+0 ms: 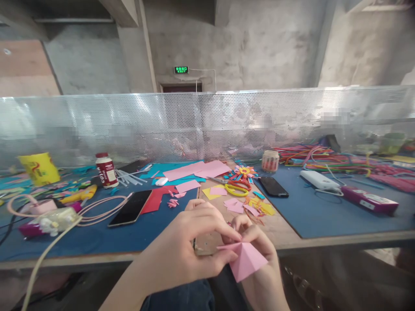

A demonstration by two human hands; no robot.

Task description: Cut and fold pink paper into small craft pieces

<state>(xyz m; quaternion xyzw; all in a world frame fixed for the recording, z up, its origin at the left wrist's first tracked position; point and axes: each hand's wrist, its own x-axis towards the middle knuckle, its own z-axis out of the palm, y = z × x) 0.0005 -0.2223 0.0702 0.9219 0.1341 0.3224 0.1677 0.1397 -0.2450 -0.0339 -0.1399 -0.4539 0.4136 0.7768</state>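
Observation:
Close to me, past the table's front edge, both my hands pinch a folded piece of pink paper (247, 261). Its creased panels fan out from a point at the top. My left hand (197, 239) grips the paper's left side between thumb and fingers. On the other side, my right hand (259, 242) has its fingertips at the top point, with the palm behind the paper. Beyond the hands lie yellow-handled scissors (236, 190), small pink paper pieces (234, 205), a red paper sheet (157, 199) and a multicoloured paper flower (243, 172).
Two phones (131, 208) (274, 186) lie left and right. A bottle (106, 170), a yellow cup (39, 168), a cable coil (100, 209) and a power strip (52, 222) stand left. At right are a white adapter (319, 180), a purple box (369, 201) and a jar (270, 161). A perforated metal screen (129, 125) runs behind.

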